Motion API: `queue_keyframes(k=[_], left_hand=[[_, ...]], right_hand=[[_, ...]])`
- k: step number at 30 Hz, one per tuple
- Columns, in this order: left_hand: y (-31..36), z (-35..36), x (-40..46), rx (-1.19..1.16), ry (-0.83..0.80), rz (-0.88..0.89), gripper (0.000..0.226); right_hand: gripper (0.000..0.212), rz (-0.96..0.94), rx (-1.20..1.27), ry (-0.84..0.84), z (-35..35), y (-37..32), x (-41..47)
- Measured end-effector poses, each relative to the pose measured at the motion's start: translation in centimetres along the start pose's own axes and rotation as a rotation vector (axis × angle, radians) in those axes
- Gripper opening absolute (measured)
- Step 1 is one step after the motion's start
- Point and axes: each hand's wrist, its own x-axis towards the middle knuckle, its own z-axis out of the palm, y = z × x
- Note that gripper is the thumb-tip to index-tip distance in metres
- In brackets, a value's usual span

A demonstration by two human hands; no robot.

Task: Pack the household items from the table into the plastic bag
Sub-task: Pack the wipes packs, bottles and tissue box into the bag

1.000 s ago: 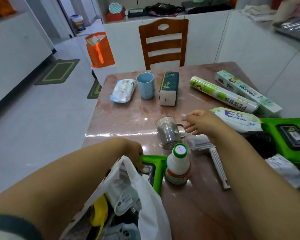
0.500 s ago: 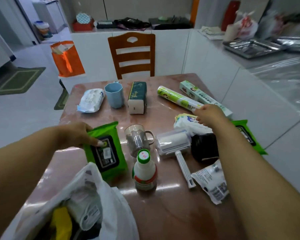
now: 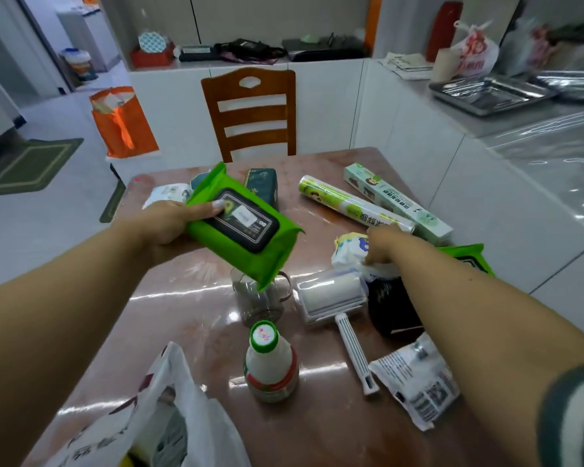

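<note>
My left hand (image 3: pixel 169 222) grips a green wet-wipe pack (image 3: pixel 241 225) with a black lid and holds it in the air above the table (image 3: pixel 189 318). My right hand (image 3: pixel 383 246) reaches down onto a white wipes pack (image 3: pixel 348 249), fingers closing on its top. The white plastic bag (image 3: pixel 169 423) stands open at the near left edge with items inside. Lying on the table are a white bottle with a green cap (image 3: pixel 270 362), a clear mug (image 3: pixel 257 301), a lint roller (image 3: pixel 334 294), a black pouch (image 3: pixel 390 306) and a second green pack (image 3: pixel 466 259).
At the far side lie a green roll (image 3: pixel 351 205), a long carton (image 3: pixel 395 200), a dark tissue pack (image 3: pixel 262 187) and a white packet (image 3: pixel 164 195). A white sachet (image 3: pixel 417 382) lies near right. A wooden chair (image 3: pixel 252 112) stands behind the table; an orange bag (image 3: pixel 122 123) on the floor.
My left hand has lifted the green pack off the table and raised it toward the middle. My right hand has dropped from the roll onto the white wipes pack.
</note>
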Motion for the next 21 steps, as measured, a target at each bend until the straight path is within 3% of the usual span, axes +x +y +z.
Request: queue_keyframes(k=[2, 4, 6, 10, 13, 17, 18, 21], left_hand=[[-0.1, 1.2, 0.5, -0.031, 0.008, -0.019, 0.033], [-0.1, 2.1, 0.8, -0.042, 0.021, -0.037, 0.025], [-0.1, 2.4, 1.1, -0.061, 0.047, -0.049, 0.032], [-0.6, 2.2, 1.6, -0.087, 0.126, -0.065, 0.066], [-0.8, 2.4, 1.7, -0.091, 0.204, -0.078, 0.062], [-0.5, 3.4, 1.1, -0.089, 0.226, -0.079, 0.062], [-0.3, 3.7, 0.7, -0.093, 0.214, -0.074, 0.061], [0.4, 4.9, -0.6, -0.114, 0.193, -0.070, 0.052]], right_hand=[[0.065, -0.006, -0.065, -0.014, -0.6, 0.0, 0.8], [0.065, -0.018, -0.072, 0.001, -0.9, 0.0, 1.5], [0.057, -0.033, -0.042, 0.048, -1.0, 0.3, 1.9], [0.051, -0.051, 0.078, 0.181, -3.0, 1.1, 1.2], [0.037, -0.050, 0.378, 0.263, -6.3, 1.7, -0.6], [0.021, -0.152, 0.957, 0.320, -10.5, 0.3, -4.3], [0.023, -0.196, 1.080, 0.282, -11.1, -0.6, -5.2], [0.058, -0.237, 1.319, 0.103, -11.6, -3.1, -7.5]])
